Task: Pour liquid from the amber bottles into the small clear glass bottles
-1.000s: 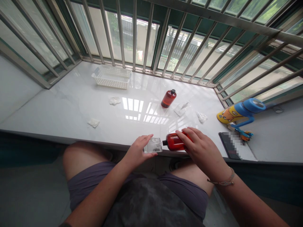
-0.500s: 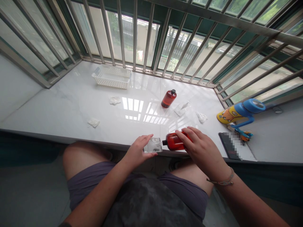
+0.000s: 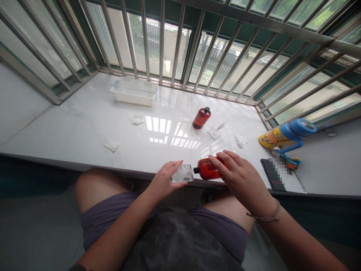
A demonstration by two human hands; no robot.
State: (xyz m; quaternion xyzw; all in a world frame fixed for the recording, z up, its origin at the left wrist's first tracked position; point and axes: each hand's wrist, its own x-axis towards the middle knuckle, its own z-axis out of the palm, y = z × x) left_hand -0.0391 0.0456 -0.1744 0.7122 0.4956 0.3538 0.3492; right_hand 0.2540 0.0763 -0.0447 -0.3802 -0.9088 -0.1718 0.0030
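Observation:
Near the front edge of the white counter [image 3: 84, 128], my left hand [image 3: 165, 178] grips a clear glass bottle [image 3: 183, 173], thumb on the near side and fingers on the far side. My right hand [image 3: 239, 175] is wrapped round a red translucent bottle [image 3: 208, 168] with a dark neck. That bottle lies tipped on its side, its neck pointing left at the glass bottle's opening. The two mouths nearly meet; whether they touch, or liquid passes between them, I cannot tell. Another red bottle [image 3: 201, 118] with a black cap stands farther back on the counter.
A white perforated basket [image 3: 134, 98] sits at the back left. Crumpled tissues [image 3: 112, 146] and a clear object [image 3: 217, 130] lie about the counter. At right are a yellow-and-blue water bottle [image 3: 282, 134], a phone [image 3: 272, 175] and keys [image 3: 293, 162]. Metal bars [image 3: 160, 45] front the window.
Nothing on the counter has visibly shifted. Both hands hold their bottles in almost the same place, and the view has moved only very slightly.

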